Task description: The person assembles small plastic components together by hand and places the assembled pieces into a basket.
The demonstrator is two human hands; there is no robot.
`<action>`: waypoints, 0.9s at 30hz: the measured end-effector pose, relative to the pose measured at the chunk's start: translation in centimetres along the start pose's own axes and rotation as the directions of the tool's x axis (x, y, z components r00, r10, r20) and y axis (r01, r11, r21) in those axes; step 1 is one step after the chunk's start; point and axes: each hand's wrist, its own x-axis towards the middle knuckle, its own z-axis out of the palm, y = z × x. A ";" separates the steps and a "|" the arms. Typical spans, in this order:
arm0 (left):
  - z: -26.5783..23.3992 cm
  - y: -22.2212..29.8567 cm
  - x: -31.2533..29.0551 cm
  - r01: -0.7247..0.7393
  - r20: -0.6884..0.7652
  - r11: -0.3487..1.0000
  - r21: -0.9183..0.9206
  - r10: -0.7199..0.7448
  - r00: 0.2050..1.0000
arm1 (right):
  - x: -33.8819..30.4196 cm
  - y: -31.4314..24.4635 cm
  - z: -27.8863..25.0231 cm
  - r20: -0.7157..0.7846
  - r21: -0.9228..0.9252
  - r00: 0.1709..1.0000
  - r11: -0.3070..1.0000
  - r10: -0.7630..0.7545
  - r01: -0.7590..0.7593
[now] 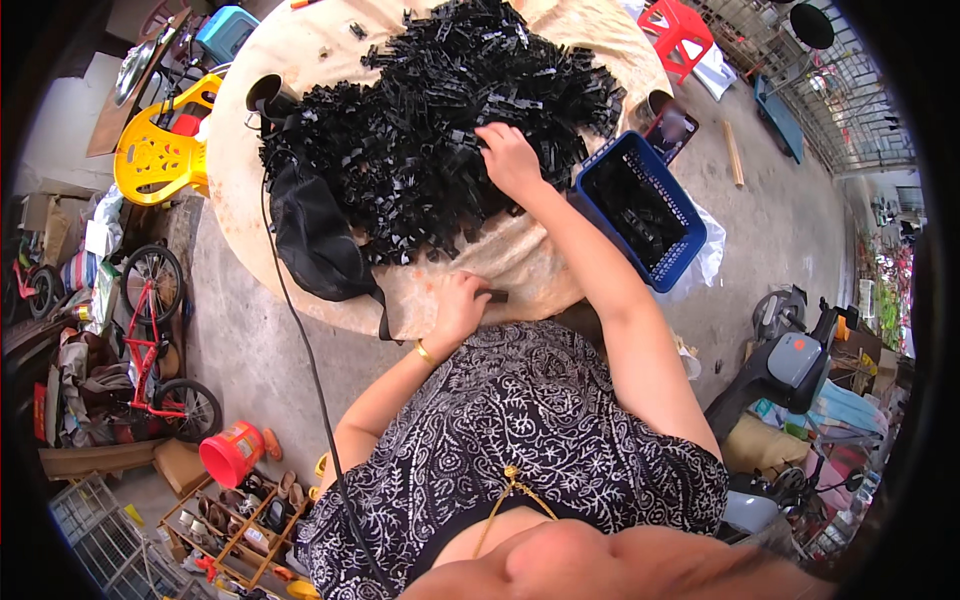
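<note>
A large heap of small black plastic pieces (430, 130) covers much of a round table with a pale cloth (240, 215). Over the heap's right part is my right hand (512, 163), its fingers slightly apart and no piece plainly between them. Close to the table's near edge, my left hand (462, 305) has its fingers closed around a small black plastic piece (497, 296), partly hidden by the hand. To the right of the heap stands a blue plastic basket (688, 215) with more black pieces inside.
A black bag (315, 235) lies left of the heap, with a dark cable (290, 300) hanging past it. A phone (670, 132) leans beyond the basket. Around the table stand a yellow chair (155, 155), a red stool (678, 35) and a scooter (795, 355).
</note>
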 end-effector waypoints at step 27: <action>-4.4 0.1 5.5 0.002 -0.338 0.955 0.297 0.103 0.936 | 9.7 -4.2 4.1 0.024 0.101 0.966 0.960 0.259 -0.260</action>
